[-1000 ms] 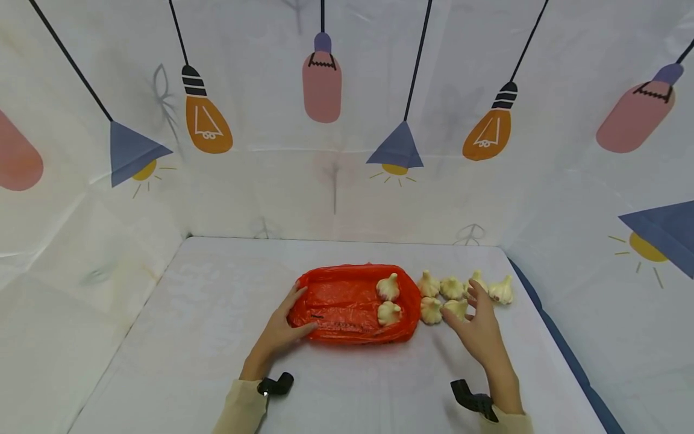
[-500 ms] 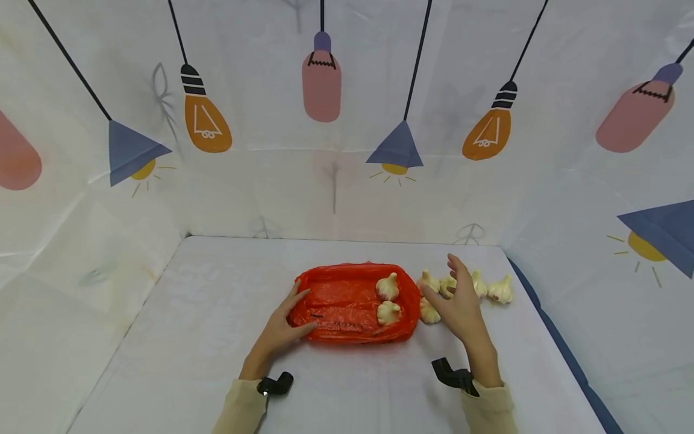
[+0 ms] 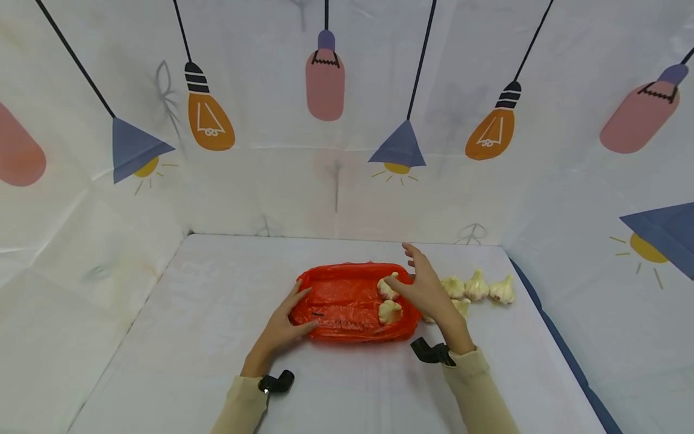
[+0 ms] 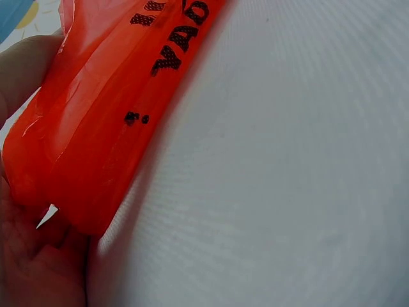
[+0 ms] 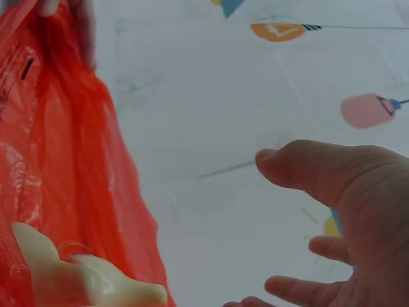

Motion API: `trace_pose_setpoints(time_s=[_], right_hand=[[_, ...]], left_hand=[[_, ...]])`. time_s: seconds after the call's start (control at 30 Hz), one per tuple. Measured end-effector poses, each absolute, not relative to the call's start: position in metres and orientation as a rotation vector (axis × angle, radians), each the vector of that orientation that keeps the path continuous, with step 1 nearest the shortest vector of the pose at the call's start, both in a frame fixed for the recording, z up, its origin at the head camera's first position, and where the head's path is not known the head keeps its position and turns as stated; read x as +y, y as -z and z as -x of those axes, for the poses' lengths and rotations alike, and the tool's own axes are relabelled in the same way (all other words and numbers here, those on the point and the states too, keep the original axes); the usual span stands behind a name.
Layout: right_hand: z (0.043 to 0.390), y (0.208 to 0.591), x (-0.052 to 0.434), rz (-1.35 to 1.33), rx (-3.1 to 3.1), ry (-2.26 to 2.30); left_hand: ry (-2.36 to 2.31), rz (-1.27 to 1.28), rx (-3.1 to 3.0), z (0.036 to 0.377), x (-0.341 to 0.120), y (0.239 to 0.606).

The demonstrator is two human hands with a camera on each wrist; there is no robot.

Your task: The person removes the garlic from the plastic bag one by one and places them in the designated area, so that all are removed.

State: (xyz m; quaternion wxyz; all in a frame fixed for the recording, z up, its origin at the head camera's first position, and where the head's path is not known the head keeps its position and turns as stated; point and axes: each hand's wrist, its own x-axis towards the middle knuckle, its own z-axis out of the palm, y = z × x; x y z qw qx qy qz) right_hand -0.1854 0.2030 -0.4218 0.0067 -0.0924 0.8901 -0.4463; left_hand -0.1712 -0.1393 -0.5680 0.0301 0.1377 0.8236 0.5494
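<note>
Holding bag point(image 3: 336, 298), white table point(image 3: 184, 337), lamp-printed walls point(image 3: 282, 108)

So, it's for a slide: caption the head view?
Left hand holds a red bag, two garlic bulbs inside; right hand hovers over its right end, more bulbs alongside.

Red bag point(image 3: 338, 304) is looking like thin plastic, glossy, showing wrinkles. Garlic bulbs point(image 3: 501, 291) are looking smooth, low-sheen. Tabletop point(image 3: 217, 301) is looking matt; backdrop point(image 3: 271, 193) is showing creases, faint sheen. Sleeves point(image 3: 479, 389) are looking like matt cloth.
</note>
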Motion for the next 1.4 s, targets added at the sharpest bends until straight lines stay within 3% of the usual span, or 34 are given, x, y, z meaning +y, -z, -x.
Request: trace_pose_setpoints(time_s=[0.57,1.1,1.4], right_hand=[[0.215,0.447,0.181,0.351,2.751,1.158],[0.221,0.453,0.148,0.469,2.634,1.205],[0.223,0.465,0.152,0.393,2.659,1.217]], left_hand=[[-1.665,-0.329,2.518,0.168,-0.136,0.564],[-1.68,-0.374,2.537,0.168,-0.137,0.565],[-1.677,-0.391,2.538,0.168,-0.138,0.564]])
